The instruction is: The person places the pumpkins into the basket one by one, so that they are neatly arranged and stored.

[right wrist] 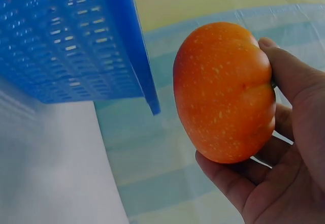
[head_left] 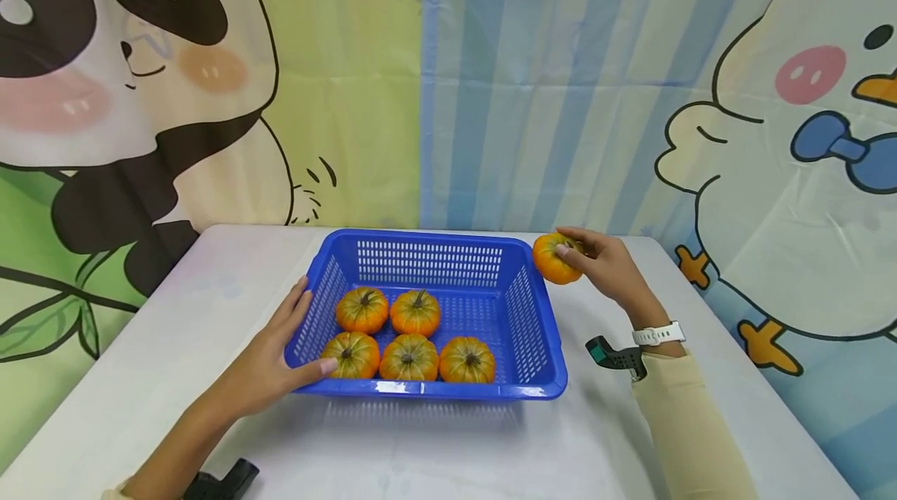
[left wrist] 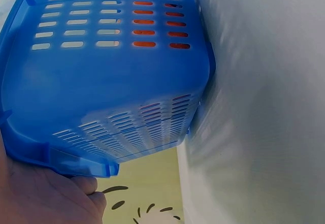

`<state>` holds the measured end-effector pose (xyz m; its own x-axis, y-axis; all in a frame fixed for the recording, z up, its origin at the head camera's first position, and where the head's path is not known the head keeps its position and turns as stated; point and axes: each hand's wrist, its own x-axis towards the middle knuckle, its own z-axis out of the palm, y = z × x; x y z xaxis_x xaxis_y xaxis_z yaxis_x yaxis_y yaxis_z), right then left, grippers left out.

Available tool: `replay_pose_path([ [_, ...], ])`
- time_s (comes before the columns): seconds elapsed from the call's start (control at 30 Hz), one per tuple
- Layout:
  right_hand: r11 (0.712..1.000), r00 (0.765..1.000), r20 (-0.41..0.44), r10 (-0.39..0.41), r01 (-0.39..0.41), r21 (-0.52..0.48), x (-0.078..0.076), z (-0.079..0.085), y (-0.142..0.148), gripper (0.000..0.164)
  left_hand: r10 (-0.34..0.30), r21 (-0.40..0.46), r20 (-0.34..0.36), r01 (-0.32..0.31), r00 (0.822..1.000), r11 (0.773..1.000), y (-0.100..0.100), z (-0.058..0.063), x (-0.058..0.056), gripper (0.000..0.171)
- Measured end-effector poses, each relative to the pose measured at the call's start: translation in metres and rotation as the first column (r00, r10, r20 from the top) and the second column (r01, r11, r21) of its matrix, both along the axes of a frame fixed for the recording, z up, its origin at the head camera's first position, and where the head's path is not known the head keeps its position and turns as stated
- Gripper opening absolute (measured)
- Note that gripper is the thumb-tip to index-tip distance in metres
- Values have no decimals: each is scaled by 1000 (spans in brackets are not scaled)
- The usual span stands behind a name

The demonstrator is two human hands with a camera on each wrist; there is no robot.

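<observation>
A blue plastic basket point(head_left: 455, 389) with slotted walls sits on the table. Several small orange pumpkins point(head_left: 409, 357) with green-streaked tops are inside, grouped at its left and front. My left hand point(head_left: 269, 364) holds the basket's near left corner, thumb over the front rim and fingers along the left side; in the left wrist view the fingers point(left wrist: 86, 186) lie against the rim. Another pumpkin point(right wrist: 223, 92) is in my right hand point(head_left: 606, 262), pinched between thumb and fingers. It hangs above the table just outside the basket's right rim, and its smooth orange underside shows in the right wrist view.
The white table point(head_left: 210, 305) extends around the basket on both sides. Behind it hangs a cloth backdrop point(head_left: 546, 79) printed with a panda and a white bird. Each wrist wears a dark strapped device point(head_left: 617, 357), and the right also has a white band point(head_left: 659, 334).
</observation>
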<state>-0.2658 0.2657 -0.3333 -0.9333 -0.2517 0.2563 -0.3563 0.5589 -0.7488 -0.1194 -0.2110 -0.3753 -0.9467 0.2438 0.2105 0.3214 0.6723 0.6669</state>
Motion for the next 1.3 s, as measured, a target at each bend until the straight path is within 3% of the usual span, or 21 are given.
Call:
replay_pose_path([
  [0.3,992,992,19,122,-122,16,-3,4,-19,53,7,1,-1,-7,1000,1000,1,0,0,101],
  [0.87,964,964,75,257,-261,57,-7,28,-58,53,0,20,2,0,1000,1000,0,0,0,100],
  [1.3,926,927,139,349,-363,100,-16,27,-74,55,4,16,-1,-4,1000,1000,0,-1,0,100],
])
